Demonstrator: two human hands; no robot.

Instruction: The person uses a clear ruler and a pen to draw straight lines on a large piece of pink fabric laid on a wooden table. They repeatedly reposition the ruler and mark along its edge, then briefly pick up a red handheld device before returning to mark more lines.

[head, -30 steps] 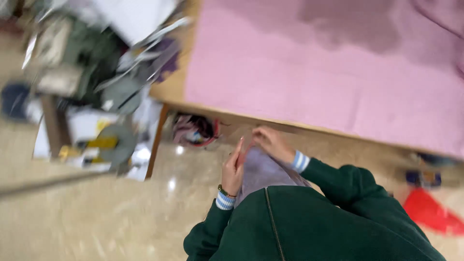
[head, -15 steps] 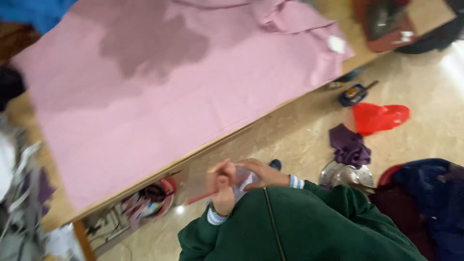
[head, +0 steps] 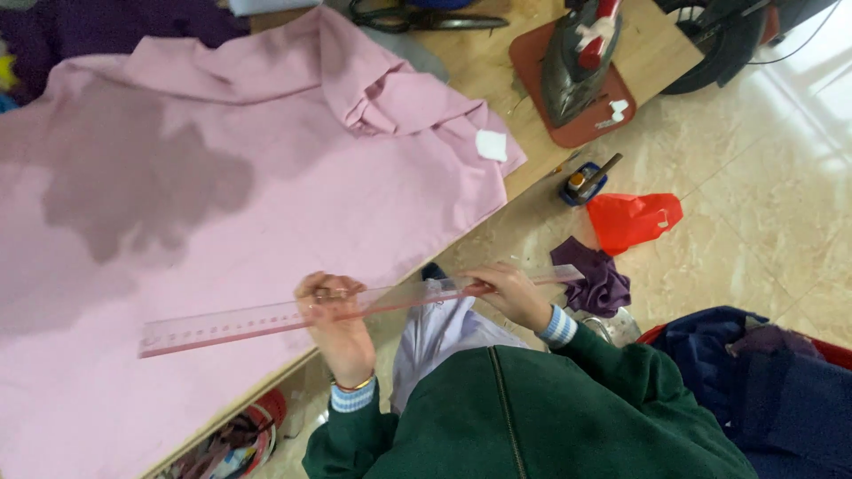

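A long clear pink ruler [head: 231,321] lies level over the near edge of a pink cloth [head: 222,177] spread on a wooden table [head: 484,53]. My left hand [head: 335,319] grips the ruler near its middle. My right hand [head: 508,293] holds it closer to its right end, off the table's edge. The cloth has a large darker patch at its left and is bunched up at the far right.
An iron [head: 577,62] on a red-brown pad and black scissors [head: 426,18] sit at the table's far end. On the tiled floor lie a red plastic bag [head: 632,219], a purple rag [head: 596,279], a small bottle [head: 586,179] and a dark blue cloth pile [head: 754,381].
My view has swung right along the table. My hands were close together in front of my body; now they are spread apart along the ruler, held over the cloth's edge.
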